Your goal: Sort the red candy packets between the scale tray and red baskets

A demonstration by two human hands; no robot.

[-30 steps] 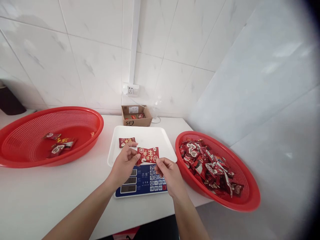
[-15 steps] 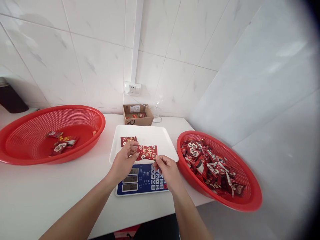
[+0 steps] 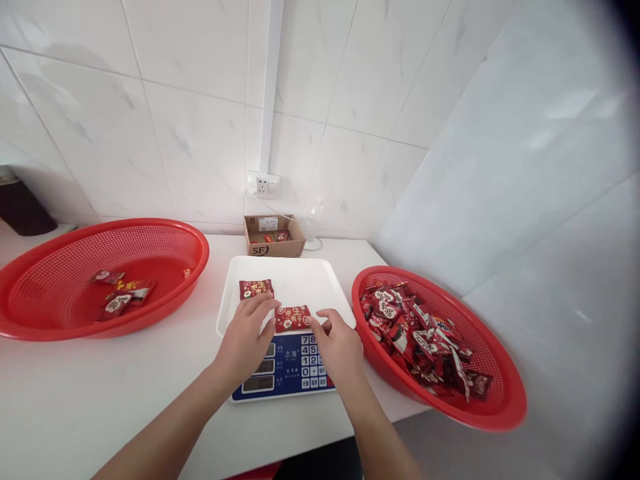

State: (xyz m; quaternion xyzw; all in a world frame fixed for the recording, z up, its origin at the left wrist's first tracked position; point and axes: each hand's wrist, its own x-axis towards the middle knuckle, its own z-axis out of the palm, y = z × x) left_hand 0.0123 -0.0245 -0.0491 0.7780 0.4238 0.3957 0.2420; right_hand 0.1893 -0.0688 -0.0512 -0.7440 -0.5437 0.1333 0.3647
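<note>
A small red snack packet (image 3: pixel 293 319) lies at the front edge of the scale's white tray (image 3: pixel 305 280), between my two hands. My left hand (image 3: pixel 246 333) is at its left end, thumb and fingers apart. At the packet's right end is my right hand (image 3: pixel 340 343), its thumb tip at the packet's edge and its fingers loosely bent and parted. Behind my left hand, a second red packet (image 3: pixel 255 288) rests on the tray, partly covered by the fingers. Below the tray is the scale's blue keypad panel (image 3: pixel 291 373); my left hand partly hides its displays.
On the right, a red basket (image 3: pixel 505 410) holds many red packets (image 3: pixel 425 340). Another red basket (image 3: pixel 195 267) on the left holds several packets (image 3: pixel 123 298). A small cardboard box (image 3: pixel 277 250) stands behind the scale, near a clear plastic bottle (image 3: pixel 314 220). A dark bottle (image 3: pixel 23 203) is at far left.
The packet held stretched between both hands has come down onto the front of the tray. My fingers have loosened from its ends. The view has tilted slightly up.
</note>
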